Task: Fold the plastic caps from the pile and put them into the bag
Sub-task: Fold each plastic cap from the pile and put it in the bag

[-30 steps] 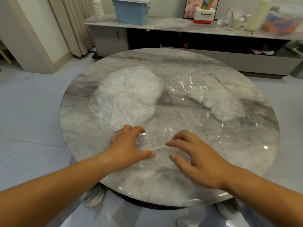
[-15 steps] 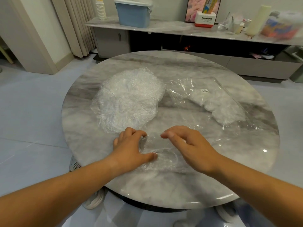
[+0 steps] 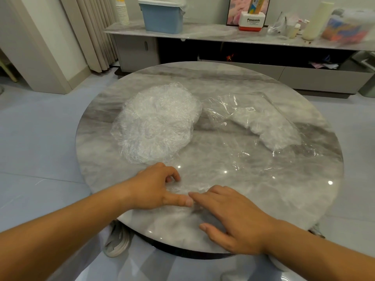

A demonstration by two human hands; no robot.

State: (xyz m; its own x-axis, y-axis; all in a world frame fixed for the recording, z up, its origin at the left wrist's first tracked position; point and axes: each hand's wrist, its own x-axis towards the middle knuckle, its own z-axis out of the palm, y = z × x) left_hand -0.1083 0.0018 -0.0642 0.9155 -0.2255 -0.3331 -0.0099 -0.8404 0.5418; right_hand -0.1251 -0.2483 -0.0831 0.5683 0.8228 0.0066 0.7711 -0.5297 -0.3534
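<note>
A crinkled pile of clear plastic caps (image 3: 156,124) lies left of centre on the round marble table (image 3: 213,78). To its right lies the clear bag (image 3: 239,110), with a white wad of folded caps (image 3: 269,128) inside. One flattened cap (image 3: 192,188) rests near the table's front edge, between my hands. My left hand (image 3: 154,189) holds its left side, fingers curled onto the film and thumb stretched along it. My right hand (image 3: 229,216) presses flat on the cap's right part with straight fingers, the fingertips almost touching my left thumb.
Behind the table runs a low marble-topped cabinet (image 3: 203,35) carrying a blue lidded box (image 3: 162,15), a stack of paper cups (image 3: 121,11), a Panasonic box (image 3: 251,21) and other clutter. Curtains (image 3: 89,31) hang at the back left. Grey floor surrounds the table.
My right hand drew back from the cap's far edge toward me and flattened onto the film. The cap looks narrower. My left hand stayed put.
</note>
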